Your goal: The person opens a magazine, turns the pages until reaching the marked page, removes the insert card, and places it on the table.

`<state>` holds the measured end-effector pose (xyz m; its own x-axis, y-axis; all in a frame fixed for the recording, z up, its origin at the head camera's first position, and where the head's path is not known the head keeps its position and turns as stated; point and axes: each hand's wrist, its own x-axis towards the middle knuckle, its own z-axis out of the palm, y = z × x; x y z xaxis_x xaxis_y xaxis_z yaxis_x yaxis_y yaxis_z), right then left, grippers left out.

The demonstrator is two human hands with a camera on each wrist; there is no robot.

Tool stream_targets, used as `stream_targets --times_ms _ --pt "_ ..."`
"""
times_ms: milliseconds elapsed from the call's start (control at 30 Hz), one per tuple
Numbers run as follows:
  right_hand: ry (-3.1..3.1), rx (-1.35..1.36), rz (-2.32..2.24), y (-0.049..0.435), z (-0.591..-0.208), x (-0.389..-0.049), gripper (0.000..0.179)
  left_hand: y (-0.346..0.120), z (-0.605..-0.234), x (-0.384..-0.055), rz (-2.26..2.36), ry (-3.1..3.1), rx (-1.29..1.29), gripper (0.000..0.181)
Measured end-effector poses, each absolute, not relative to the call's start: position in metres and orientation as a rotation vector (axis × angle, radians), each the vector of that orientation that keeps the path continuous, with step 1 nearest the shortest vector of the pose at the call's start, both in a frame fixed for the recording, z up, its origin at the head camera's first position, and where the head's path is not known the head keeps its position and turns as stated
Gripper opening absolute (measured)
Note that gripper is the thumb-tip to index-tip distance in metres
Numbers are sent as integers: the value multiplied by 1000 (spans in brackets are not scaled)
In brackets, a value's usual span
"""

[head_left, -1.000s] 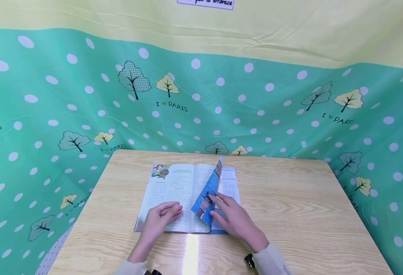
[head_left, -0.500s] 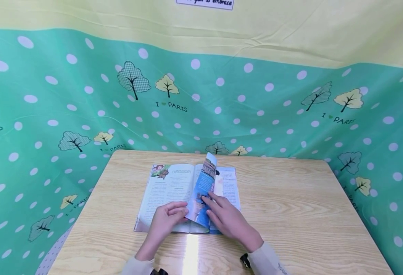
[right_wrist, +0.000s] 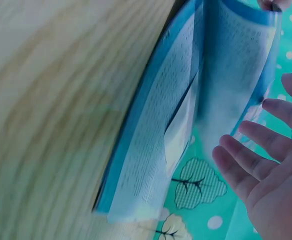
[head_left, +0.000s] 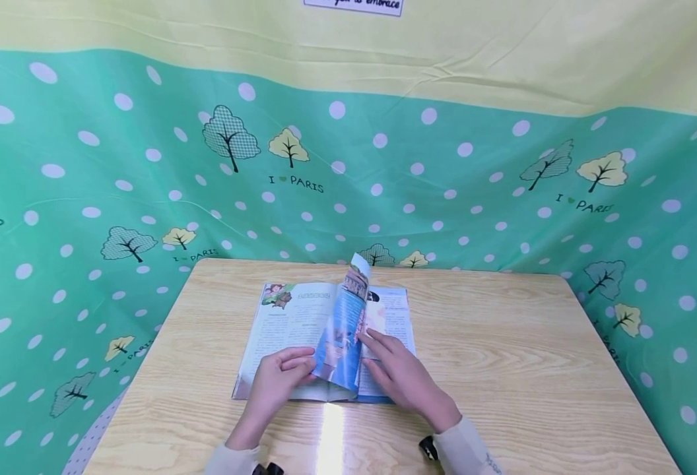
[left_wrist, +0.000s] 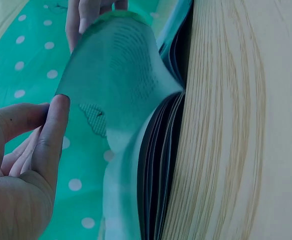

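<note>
An open magazine (head_left: pixel 286 323) lies on the wooden table, with pages of small print. One blue picture page (head_left: pixel 339 340) stands lifted near the spine and curls to the left. My left hand (head_left: pixel 277 381) pinches its lower corner between thumb and forefinger, plain in the left wrist view. The right hand (head_left: pixel 406 375) hovers over the right-hand side, its fingers spread and relaxed; in the right wrist view its fingertips (right_wrist: pixel 226 155) are beside the raised page (right_wrist: pixel 231 65). A pale slip (right_wrist: pixel 178 135) lies on the right page, partly hidden behind the lifted one.
The wooden table (head_left: pixel 503 349) extends on both sides of the magazine. Behind it hangs a green dotted cloth (head_left: pixel 420 198) printed with trees. A bright light reflection falls on the wood at the front.
The lifted page has swung left, from the right hand's fingers to the left hand, which has taken its corner. The right hand has let go and moved slightly right, uncovering the slip.
</note>
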<state>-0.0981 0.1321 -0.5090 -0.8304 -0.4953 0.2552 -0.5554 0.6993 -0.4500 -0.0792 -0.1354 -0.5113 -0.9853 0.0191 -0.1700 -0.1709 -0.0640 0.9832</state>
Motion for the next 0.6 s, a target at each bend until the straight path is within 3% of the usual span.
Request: stream_targets --times_ms 600 --pt "-2634 97 1442 147 -516 -122 24 -186 -510 -67 2193 2147 -398 27"
